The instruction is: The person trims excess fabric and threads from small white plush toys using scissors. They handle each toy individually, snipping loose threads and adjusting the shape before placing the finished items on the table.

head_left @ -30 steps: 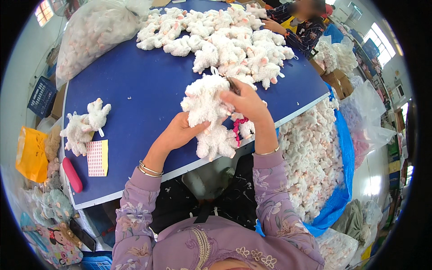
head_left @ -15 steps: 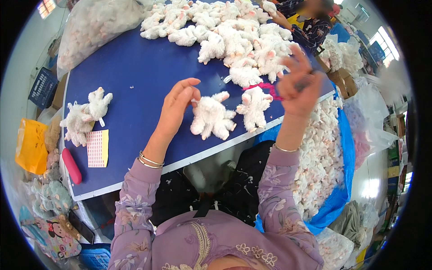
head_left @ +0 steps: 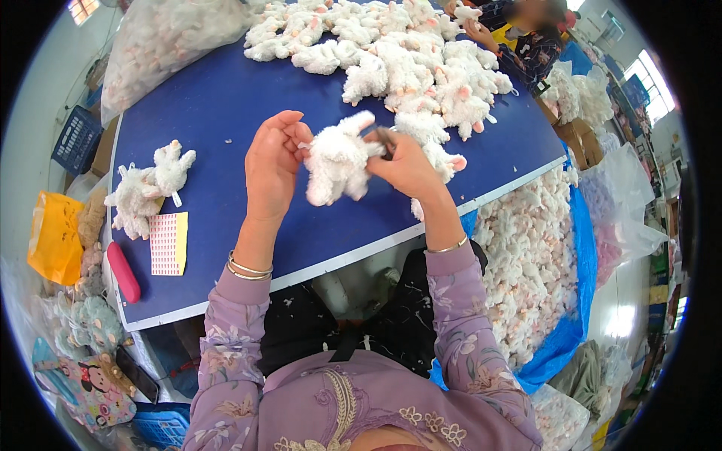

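A fluffy white plush toy with pinkish ear tips is held up over the near part of the blue table. My left hand pinches a small white tag or loop at its left side, the other fingers curled. My right hand is closed at the toy's right side. A small dark object shows between its fingers, blurred, its kind unclear. Partly hidden behind my right hand and wrist, more white plush toys lie on the table.
A heap of white plush toys covers the far table. Left are two plush toys, a sticker sheet and a pink case. A stuffed clear bag stands far left; a blue sack lies right. Another person holds a toy.
My left hand has lifted the plush toy off the table. My right hand has come in from the right to the toy's side. The pink cord near it no longer shows.
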`<state>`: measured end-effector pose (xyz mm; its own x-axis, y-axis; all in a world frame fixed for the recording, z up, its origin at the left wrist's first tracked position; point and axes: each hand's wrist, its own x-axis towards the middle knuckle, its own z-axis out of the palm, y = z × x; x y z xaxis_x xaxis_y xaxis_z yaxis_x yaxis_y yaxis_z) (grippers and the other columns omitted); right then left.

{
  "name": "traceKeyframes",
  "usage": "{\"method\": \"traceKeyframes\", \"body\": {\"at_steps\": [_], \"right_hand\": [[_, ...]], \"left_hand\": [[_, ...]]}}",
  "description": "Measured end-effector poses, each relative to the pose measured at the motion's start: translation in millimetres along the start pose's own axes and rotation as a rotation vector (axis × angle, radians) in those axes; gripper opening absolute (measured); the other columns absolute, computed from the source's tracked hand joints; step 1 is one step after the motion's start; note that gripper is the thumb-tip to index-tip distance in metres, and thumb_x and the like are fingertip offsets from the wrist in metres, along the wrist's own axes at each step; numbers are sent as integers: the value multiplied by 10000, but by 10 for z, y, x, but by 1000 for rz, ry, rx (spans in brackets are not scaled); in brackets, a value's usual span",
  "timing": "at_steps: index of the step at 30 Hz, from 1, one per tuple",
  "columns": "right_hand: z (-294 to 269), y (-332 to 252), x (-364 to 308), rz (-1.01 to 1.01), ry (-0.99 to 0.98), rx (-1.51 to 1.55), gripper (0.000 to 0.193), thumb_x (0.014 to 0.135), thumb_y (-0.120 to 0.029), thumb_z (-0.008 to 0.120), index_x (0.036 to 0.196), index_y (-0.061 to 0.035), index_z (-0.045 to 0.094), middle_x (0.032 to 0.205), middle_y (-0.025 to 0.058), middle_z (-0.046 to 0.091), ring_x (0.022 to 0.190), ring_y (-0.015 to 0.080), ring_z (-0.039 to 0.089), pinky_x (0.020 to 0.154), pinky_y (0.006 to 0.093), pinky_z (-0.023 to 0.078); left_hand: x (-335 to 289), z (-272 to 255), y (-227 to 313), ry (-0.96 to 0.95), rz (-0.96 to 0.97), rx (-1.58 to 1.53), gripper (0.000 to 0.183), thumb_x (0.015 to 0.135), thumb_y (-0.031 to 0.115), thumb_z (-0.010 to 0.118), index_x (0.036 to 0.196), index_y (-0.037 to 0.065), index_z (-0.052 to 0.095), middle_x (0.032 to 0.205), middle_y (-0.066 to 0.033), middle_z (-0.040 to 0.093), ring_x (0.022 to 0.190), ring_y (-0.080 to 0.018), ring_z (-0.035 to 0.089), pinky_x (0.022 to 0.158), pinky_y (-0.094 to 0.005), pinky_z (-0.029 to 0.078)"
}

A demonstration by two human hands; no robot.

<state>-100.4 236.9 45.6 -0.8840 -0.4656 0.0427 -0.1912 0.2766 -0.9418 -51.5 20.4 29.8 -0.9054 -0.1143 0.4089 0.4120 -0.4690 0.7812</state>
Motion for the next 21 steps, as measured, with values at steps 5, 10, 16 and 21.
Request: {"method": "traceKeyframes", "body": {"at_steps": [5, 10, 16, 21], "right_hand": [[124, -136, -70, -411, 339, -285, 259, 787, -31, 647, 1046, -15, 649, 871, 32, 601, 691, 91, 522, 584, 234, 421], [343, -113, -184, -424, -171, -271, 256, 795, -133, 686, 1027, -27, 667, 977, 112, 666, 815, 235, 647, 700, 343, 499], [258, -10, -94, -171, -174, -23, 214, 868, -185, 652, 972, 1, 674, 851, 73, 688, 738, 132, 611, 674, 288, 479], [209, 182, 69, -97, 198, 170, 246, 896, -217, 626, 901, 29, 620, 806, 65, 651, 778, 96, 560, 720, 277, 462]], "left_hand": [[2, -20, -28, 151, 20, 538, 289, 908, 96, 595, 1174, -15, 604, 1104, -97, 637, 997, -155, 619, 881, -280, 490], [-2, -17, -48, 45, -61, 846, 457, 794, 159, 673, 1210, -7, 585, 1221, -136, 581, 1099, -223, 582, 938, -312, 453], [-28, -95, -101, 67, -140, 941, 410, 814, 168, 656, 1185, 2, 605, 1055, -101, 629, 956, -184, 609, 873, -290, 470], [55, -78, -138, 212, -241, 198, 301, 925, 126, 505, 1151, -40, 612, 930, -50, 605, 840, -167, 584, 855, -286, 474]]}}
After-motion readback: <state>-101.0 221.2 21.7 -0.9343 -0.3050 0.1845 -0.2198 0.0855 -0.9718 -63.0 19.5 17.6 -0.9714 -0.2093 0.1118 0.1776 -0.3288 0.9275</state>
